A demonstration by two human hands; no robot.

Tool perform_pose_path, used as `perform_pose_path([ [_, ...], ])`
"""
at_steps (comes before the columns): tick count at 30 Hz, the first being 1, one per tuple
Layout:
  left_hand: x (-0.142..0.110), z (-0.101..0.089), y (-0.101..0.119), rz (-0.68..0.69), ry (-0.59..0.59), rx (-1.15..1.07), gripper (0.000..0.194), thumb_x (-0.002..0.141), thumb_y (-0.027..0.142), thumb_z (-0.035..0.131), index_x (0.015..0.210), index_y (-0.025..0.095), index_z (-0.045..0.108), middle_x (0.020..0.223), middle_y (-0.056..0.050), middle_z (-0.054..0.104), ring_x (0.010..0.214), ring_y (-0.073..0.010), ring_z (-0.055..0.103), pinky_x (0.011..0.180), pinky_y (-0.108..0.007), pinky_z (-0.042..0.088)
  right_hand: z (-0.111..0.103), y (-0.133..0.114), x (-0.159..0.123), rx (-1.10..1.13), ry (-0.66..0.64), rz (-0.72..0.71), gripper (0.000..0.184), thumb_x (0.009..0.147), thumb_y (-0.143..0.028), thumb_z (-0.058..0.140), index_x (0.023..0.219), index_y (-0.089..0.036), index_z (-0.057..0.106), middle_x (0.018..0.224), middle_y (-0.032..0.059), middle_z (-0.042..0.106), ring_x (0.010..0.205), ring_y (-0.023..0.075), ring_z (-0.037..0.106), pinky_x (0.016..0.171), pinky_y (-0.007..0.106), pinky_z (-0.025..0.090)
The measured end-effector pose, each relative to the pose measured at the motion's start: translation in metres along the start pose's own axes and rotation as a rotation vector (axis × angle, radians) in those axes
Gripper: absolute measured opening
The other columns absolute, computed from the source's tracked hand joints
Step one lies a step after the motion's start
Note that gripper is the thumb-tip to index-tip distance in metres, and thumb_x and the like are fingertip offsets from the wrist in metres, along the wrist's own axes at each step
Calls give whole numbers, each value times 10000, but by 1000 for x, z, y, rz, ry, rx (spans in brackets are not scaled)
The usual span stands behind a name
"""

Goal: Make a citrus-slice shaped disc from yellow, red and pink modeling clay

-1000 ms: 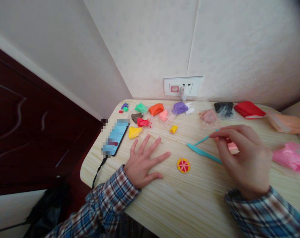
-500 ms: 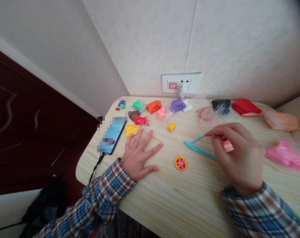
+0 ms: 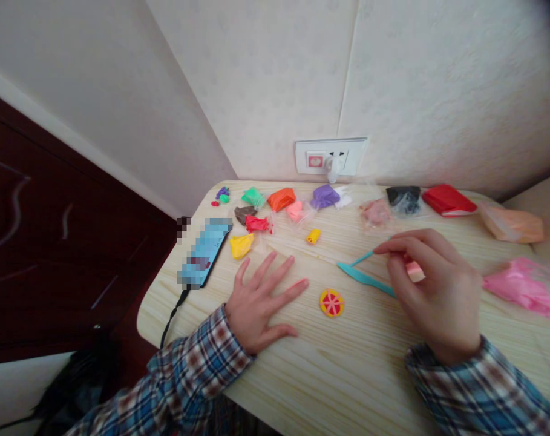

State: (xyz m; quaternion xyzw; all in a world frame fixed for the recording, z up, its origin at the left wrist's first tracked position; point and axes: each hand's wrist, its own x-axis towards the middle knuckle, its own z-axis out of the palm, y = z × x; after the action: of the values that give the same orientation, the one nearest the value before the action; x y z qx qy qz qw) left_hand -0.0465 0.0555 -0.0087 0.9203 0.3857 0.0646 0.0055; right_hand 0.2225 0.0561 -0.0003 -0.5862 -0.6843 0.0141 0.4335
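Table point(image 3: 347, 375): pale wood grain; directions below read from the patterned disc, 12 toward the wall.
Right hand point(image 3: 433, 290): 3 o'clock; thumb and forefinger together, clamped on the thin blue rod.
Left hand point(image 3: 259, 303): 9 o'clock; palm down, fingers spread apart, holding nothing.
Phone point(image 3: 206, 251): 10 o'clock, screen up, black cord at its near end.
Pink bag point(image 3: 524, 287): 3 o'clock, beyond the right hand.
Peach packet point(image 3: 513, 225): 2 o'clock.
Red packet point(image 3: 449, 201): between 1 and 2 o'clock.
Black packet point(image 3: 404, 200): 1 o'clock, beside the red one.
Blue knife-shaped tool point(image 3: 368, 280): 2 o'clock, lying on the table, far end hidden by the right hand.
Patterned disc point(image 3: 331, 303): yellow rim, red centre, pink strips; between the hands.
Thin blue rod point(image 3: 362, 258): 1 o'clock, slanting toward the tool's tip; contact unclear.
Yellow roll point(image 3: 313, 236): near 12 o'clock.
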Motion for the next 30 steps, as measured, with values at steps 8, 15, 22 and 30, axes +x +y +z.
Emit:
perform_pose_path([
  [8, 1, 1, -2, -28, 0, -10, 707, 776, 761, 205, 1376, 402, 314, 1526, -52, 163, 1365, -383, 149, 1037, -575, 51, -1, -1, 1, 7, -27, 3, 147, 810, -145, 469, 795, -220, 594, 832, 63, 597, 767, 225, 580, 616, 362, 457],
  [15, 1, 1, -5, -59, 14, -9, 714, 770, 767, 223, 1368, 395, 338, 1532, -49, 132, 1359, -406, 138, 1033, -574, 44, -2, -1, -1, 4, -14, 4, 148, 816, -138, 471, 810, -219, 595, 832, 53, 588, 761, 210, 573, 634, 359, 460],
  [22, 2, 1, -3, -44, 14, -9, 727, 771, 766, 215, 1375, 379, 331, 1532, -68, 128, 1360, -405, 141, 1032, -577, 45, -1, 0, 0, -15, -18, -19, 138, 814, -148, 478, 791, -198, 604, 830, 52, 599, 760, 201, 582, 617, 332, 459],
  [30, 2, 2, -5, -18, 5, -11, 761, 753, 782, 216, 1390, 373, 294, 1529, -63, 153, 1362, -384, 160, 1038, -583, 51, -1, -2, 0, 1, -19, -21, 140, 814, -133, 478, 791, -200, 599, 829, 60, 598, 755, 205, 588, 597, 326, 451],
])
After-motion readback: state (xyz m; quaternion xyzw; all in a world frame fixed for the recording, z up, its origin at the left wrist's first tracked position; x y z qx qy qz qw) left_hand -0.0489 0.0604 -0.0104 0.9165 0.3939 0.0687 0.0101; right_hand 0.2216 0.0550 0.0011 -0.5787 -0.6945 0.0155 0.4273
